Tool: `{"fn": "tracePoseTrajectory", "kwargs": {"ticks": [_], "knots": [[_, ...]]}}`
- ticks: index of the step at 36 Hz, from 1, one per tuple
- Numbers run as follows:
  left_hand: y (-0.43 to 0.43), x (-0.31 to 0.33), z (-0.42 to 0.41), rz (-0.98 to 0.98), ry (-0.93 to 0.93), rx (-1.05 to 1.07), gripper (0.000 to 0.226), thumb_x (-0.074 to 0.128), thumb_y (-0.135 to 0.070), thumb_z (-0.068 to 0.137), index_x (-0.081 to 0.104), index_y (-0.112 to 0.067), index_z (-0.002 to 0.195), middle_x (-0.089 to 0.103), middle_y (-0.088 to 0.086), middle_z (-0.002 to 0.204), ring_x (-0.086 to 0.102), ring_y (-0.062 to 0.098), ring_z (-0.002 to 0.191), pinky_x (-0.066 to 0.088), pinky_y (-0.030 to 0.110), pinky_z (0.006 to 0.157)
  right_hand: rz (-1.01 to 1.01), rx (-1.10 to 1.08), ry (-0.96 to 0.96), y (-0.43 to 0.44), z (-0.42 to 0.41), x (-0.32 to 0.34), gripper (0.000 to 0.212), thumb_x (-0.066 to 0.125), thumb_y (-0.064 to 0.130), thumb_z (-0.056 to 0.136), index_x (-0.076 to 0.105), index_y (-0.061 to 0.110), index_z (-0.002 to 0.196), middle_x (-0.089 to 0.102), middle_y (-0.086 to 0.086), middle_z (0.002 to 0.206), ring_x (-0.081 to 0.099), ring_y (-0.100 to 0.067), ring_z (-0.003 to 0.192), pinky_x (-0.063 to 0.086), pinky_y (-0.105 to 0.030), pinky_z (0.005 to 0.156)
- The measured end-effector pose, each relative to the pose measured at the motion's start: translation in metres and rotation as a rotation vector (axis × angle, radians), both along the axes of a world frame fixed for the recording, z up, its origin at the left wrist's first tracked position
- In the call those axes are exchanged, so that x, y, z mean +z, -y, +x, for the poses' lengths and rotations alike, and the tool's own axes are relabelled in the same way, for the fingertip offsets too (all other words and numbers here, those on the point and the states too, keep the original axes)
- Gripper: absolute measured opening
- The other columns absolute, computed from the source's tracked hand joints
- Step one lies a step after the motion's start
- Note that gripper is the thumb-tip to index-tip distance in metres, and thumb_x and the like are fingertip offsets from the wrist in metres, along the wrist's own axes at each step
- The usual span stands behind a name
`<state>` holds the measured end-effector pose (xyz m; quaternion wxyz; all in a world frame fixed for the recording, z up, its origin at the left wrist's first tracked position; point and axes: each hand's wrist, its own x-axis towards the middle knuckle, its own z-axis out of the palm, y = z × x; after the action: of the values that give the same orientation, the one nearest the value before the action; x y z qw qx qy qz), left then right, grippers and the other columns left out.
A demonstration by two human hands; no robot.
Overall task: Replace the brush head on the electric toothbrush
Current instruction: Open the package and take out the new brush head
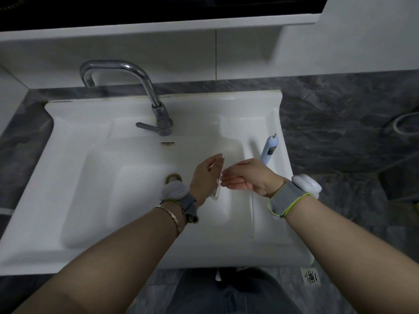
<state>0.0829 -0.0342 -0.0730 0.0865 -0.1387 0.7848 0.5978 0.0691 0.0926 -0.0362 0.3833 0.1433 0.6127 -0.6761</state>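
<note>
A light blue electric toothbrush handle [268, 148] lies on the sink's right ledge, its bare metal shaft pointing away from me with no brush head on it. Over the basin my left hand [205, 177] holds a long clear plastic packet [219, 177], upright and slightly tilted; what it holds is too faint to make out. My right hand [247, 176] is just right of the packet, fingers loosely extended toward it and touching or nearly touching its edge. Both wrists carry grey bands with white devices.
The white sink [95, 123] has a chrome faucet [145, 91] at the back centre and a drain [173, 178] beside my left wrist. Grey marble counter [340, 123] surrounds it. A floor drain [310, 276] sits below right.
</note>
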Motion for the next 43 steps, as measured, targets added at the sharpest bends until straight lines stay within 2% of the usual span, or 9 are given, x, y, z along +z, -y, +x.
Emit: {"fn": "tracePoseTrajectory", "kwargs": {"ticks": [5,13,18,23,27,32,36,39,43], "knots": [[-0.002,0.001,0.003,-0.007,-0.014,-0.008,0.04,0.044,-0.025,0.096,0.051,-0.008,0.132,0.056,0.007,0.134,0.051,0.008,0.113,0.037,0.012,0.088,0.068,0.001,-0.025,0.002,0.001,0.0,0.014,0.059,0.002,0.086,0.062,0.001,0.072,0.068,-0.01,0.067,0.068,-0.009,0.047,0.058,-0.017,0.054],[-0.001,-0.001,0.004,-0.024,-0.026,0.05,0.039,0.042,-0.026,0.097,0.051,-0.009,0.131,0.058,0.003,0.119,0.05,0.009,0.104,0.04,0.02,0.087,0.204,-0.011,-0.008,0.005,-0.001,0.001,0.018,0.056,0.007,0.086,0.057,0.005,0.067,0.063,-0.01,0.069,0.064,-0.007,0.04,0.055,-0.014,0.049],[0.013,-0.005,-0.004,0.37,0.227,0.329,0.03,0.039,-0.035,0.097,0.055,-0.011,0.107,0.055,0.006,0.078,0.053,0.021,0.066,0.05,0.034,0.062,0.138,-0.124,0.061,0.007,-0.006,0.001,0.021,0.052,0.008,0.087,0.054,0.004,0.066,0.066,-0.008,0.055,0.064,-0.008,0.035,0.054,-0.015,0.044],[0.022,-0.006,-0.007,0.762,0.263,0.484,0.049,0.034,-0.04,0.098,0.034,-0.02,0.142,0.047,0.01,0.136,0.057,0.026,0.09,0.047,0.041,0.074,0.095,-0.098,0.138,0.02,-0.004,-0.001,0.022,0.052,0.014,0.087,0.052,0.01,0.065,0.064,0.0,0.04,0.066,-0.013,0.038,0.053,-0.017,0.045],[0.041,-0.006,-0.018,0.917,0.2,0.566,0.054,0.022,-0.044,0.098,0.029,-0.018,0.145,0.036,0.009,0.149,0.053,0.031,0.112,0.045,0.045,0.087,0.269,0.404,0.349,0.022,0.006,0.012,0.022,0.05,0.029,0.089,0.05,0.012,0.076,0.065,-0.008,0.069,0.065,-0.021,0.061,0.05,-0.023,0.056],[0.062,-0.001,-0.03,0.744,0.109,0.605,0.044,0.026,-0.043,0.098,0.04,-0.022,0.134,0.046,0.006,0.133,0.058,0.025,0.085,0.047,0.036,0.071,0.551,0.213,0.01,0.015,-0.015,0.016,0.027,0.061,0.027,0.084,0.049,0.013,0.064,0.052,-0.004,0.06,0.051,-0.016,0.042,0.038,-0.018,0.046],[0.062,0.003,-0.031,0.663,0.166,0.457,0.049,0.027,-0.038,0.099,0.038,-0.013,0.139,0.051,0.008,0.125,0.06,0.021,0.077,0.054,0.031,0.058,0.59,0.038,-0.414,0.026,-0.028,0.022,0.024,0.053,0.011,0.085,0.065,-0.007,0.075,0.052,-0.016,0.067,0.045,-0.019,0.065,0.036,-0.027,0.064],[0.054,0.012,-0.03,0.636,0.181,0.273,0.033,0.03,-0.034,0.098,0.049,-0.02,0.12,0.06,0.005,0.105,0.064,0.025,0.078,0.053,0.034,0.067,0.523,0.023,-0.425,0.033,-0.028,0.022,0.031,0.052,0.011,0.088,0.062,-0.001,0.114,0.067,-0.019,0.09,0.052,-0.017,0.07,0.04,-0.023,0.06],[0.049,0.014,-0.022,0.514,0.151,0.133,0.033,0.032,-0.026,0.099,0.052,-0.013,0.122,0.06,0.012,0.11,0.064,0.025,0.08,0.054,0.031,0.067,0.483,0.049,-0.385,0.03,-0.028,0.017,0.006,0.055,0.015,0.086,0.056,0.009,0.086,0.052,-0.003,0.058,0.047,-0.013,0.05,0.038,-0.023,0.051]]}}
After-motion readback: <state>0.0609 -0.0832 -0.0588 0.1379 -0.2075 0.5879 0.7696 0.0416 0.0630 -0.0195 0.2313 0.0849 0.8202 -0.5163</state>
